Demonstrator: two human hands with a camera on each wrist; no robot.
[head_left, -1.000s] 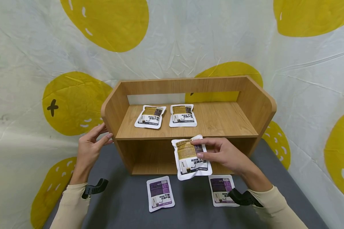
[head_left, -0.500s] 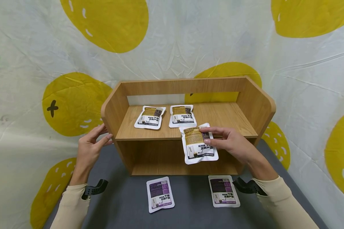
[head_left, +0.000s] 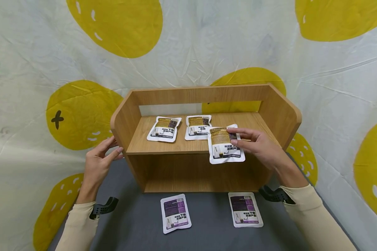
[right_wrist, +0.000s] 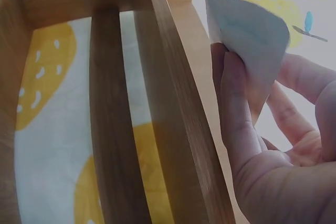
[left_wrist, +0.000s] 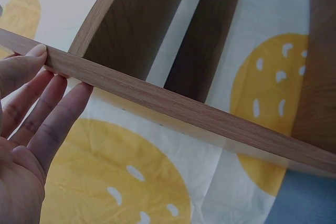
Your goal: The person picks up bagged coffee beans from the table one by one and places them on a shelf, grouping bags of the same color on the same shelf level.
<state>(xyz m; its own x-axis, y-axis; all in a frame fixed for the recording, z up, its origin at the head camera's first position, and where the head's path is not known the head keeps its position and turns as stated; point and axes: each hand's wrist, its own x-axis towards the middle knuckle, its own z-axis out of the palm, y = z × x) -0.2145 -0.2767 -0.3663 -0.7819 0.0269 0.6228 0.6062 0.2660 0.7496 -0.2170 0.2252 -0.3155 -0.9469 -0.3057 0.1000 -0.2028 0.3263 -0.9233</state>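
Note:
My right hand (head_left: 262, 148) pinches a white-edged pouch with a gold and brown label (head_left: 221, 148) between thumb and fingers. The pouch hangs tilted in front of the upper board of the wooden shelf (head_left: 284, 113), overlapping that board's front edge in the head view. In the right wrist view the back of the pouch (right_wrist: 254, 38) bends above the thumb. Two similar gold-label pouches, one at left (head_left: 164, 129) and one at centre (head_left: 198, 122), lie on the upper board. My left hand (head_left: 97, 162) holds the edge of the shelf's left side panel (left_wrist: 126, 85).
Two purple-label pouches lie on the grey table (head_left: 138, 223) before the shelf, one at left (head_left: 176, 213) and one at right (head_left: 245, 210). Behind the shelf hangs a white curtain (head_left: 188, 42) with yellow patterns.
My right hand has lifted the gold-label pouch up and to the right, from before the lower compartment to the upper board's front edge. My left hand stays on the side panel.

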